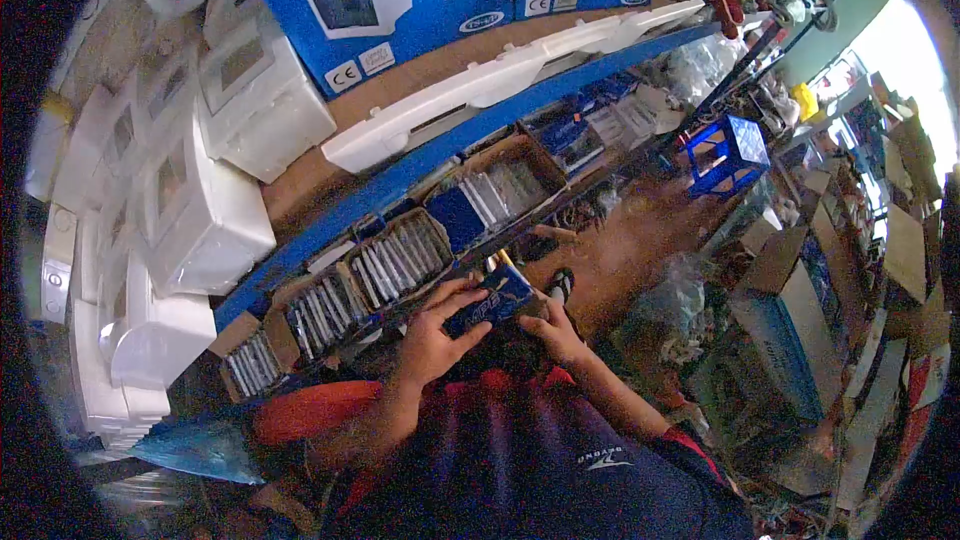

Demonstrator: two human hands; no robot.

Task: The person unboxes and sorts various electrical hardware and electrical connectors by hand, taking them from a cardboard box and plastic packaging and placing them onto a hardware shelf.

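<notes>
Between my hands, close to my chest, is a small dark blue box [503,292] with pale lettering, tilted. My left hand [437,332] grips it from the left, thumb on the near side and fingers over the far side. My right hand [553,330] is closed at the box's right end, its thumb pointing inward; the fingers underneath are partly hidden. Just beyond my left hand stand open cartons [400,258] on a low shelf, filled with rows of thin, pale, flat packs.
White plastic housings [215,230] are stacked at left on the blue-edged shelf [400,175], beside large blue printed boxes [400,5]. A blue stool [728,155] stands on the brown floor [625,245]. Opened cardboard boxes [790,330] and plastic wrap crowd the right.
</notes>
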